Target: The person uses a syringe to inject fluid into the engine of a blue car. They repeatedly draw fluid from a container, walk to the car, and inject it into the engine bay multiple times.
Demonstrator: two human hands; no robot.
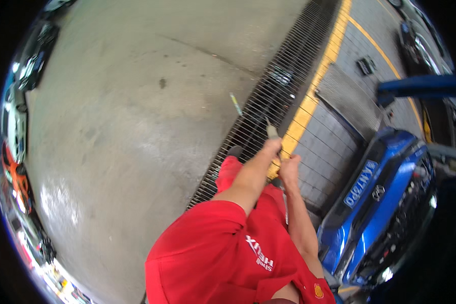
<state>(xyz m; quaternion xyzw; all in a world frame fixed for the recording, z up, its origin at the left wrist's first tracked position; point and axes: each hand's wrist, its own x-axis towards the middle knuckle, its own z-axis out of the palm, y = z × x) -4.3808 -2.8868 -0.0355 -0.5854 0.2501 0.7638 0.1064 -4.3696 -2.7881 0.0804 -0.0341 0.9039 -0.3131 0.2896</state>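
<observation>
Left hand: the left hand (272,147) sits just right of the picture's centre, its grip clamped around a grey metal rod (271,131).
Rod: the grey metal rod rises out of the fist toward 12 o'clock, short and slim; its far end lies over the grating, and what the tip touches cannot be told.
Right hand: the right hand (289,167) sits just beside the left, at its 4 o'clock, fingers curled shut; something thin seems to lie inside the grip, too small to name.
Forearms: both bare forearms come up from the lower edge out of short red sleeves and meet near the yellow line.
Clothing: a red uniform shirt (213,248) fills the lower middle, and a red trouser leg (229,171) ends in a dark shoe (235,150) standing on the grating.
Drain grating: a long steel drain grating (268,96) runs from 1 o'clock down to the person's feet.
Yellow line: a painted yellow line (316,81) follows the grating's right edge, passing under the hands.
Floor: smooth grey concrete floor (137,101) spreads from 9 to 12 o'clock, stained dark in spots.
Car: a blue car (385,202) stands at 4 o'clock on grey tiles, its plate facing the person.
Blue arm: a blue steel beam (420,86) crosses at 2 o'clock.
</observation>
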